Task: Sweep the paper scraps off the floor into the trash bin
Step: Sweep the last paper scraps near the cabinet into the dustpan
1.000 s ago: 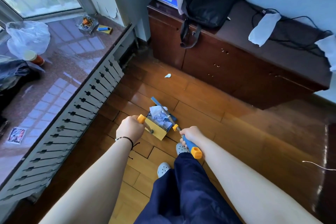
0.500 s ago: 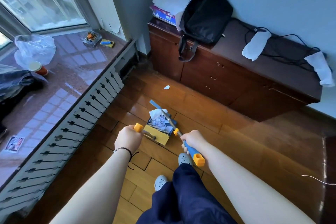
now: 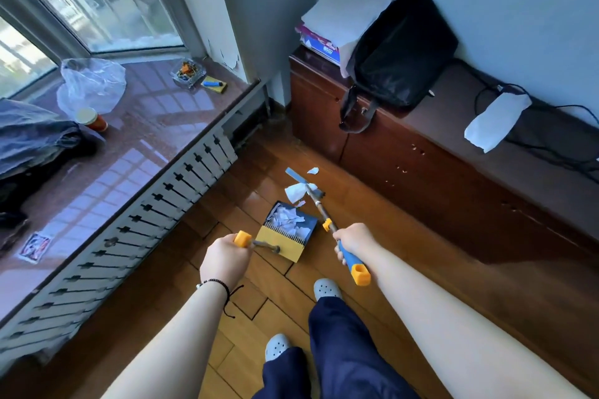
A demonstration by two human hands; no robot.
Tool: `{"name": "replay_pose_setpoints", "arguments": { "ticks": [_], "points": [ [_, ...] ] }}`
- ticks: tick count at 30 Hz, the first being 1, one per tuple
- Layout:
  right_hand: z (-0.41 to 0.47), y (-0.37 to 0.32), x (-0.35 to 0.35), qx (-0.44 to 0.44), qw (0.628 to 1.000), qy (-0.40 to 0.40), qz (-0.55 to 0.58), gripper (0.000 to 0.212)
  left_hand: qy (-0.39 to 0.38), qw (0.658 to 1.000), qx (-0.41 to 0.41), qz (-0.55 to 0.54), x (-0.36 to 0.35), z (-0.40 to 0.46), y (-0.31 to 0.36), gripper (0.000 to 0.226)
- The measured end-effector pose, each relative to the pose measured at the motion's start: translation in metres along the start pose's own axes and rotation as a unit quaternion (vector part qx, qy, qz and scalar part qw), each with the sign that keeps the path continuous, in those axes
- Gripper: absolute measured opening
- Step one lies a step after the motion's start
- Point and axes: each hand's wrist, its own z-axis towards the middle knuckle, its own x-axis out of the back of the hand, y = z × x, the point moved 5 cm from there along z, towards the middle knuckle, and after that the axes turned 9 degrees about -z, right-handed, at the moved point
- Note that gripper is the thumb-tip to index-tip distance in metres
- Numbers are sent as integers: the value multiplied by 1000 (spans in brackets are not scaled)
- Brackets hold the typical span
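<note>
on the floor, white crumpled scraps [image 3: 295, 192]; fingers grip dustpan [image 3: 288, 232] and broom [image 3: 327, 223].

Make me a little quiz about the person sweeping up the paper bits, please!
1. True or false: the yellow and blue plastic dustpan already has white paper scraps inside it.
2. Which hand grips the blue broom handle with the orange end? A) left hand B) right hand
3. Fill in the blank: a small torn white paper scrap lies on the wooden floor beyond the broom head, near the long dark brown wooden ______.

Key: 1 true; 2 B; 3 cabinet.
</note>
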Motion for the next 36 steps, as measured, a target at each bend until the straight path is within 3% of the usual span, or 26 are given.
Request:
{"name": "replay_pose_setpoints", "arguments": {
  "ticks": [9,14,17,20,23,25,36],
  "points": [
    [93,-87,50,-16,999,30,-34,13,21,998,50,19,-10,37,36,17],
    [135,-120,45,-35,996,50,-68,10,26,997,63,35,-17,43,43,14],
    [156,-118,28,-24,990,47,-134,22,32,996,71,38,-17,45,48,15],
    [147,-106,3,-15,978,1,-206,8,38,995,82,43,-17,46,51,13],
    [125,-91,-17,-12,962,-46,-268,9,39,994,89,45,-19,47,50,7],
    [112,-77,-21,-21,956,-61,-287,21,39,994,92,47,-21,49,49,6],
    [68,-80,13,-5,971,-74,-229,20,42,995,81,33,-10,51,45,16]
  ]
}}
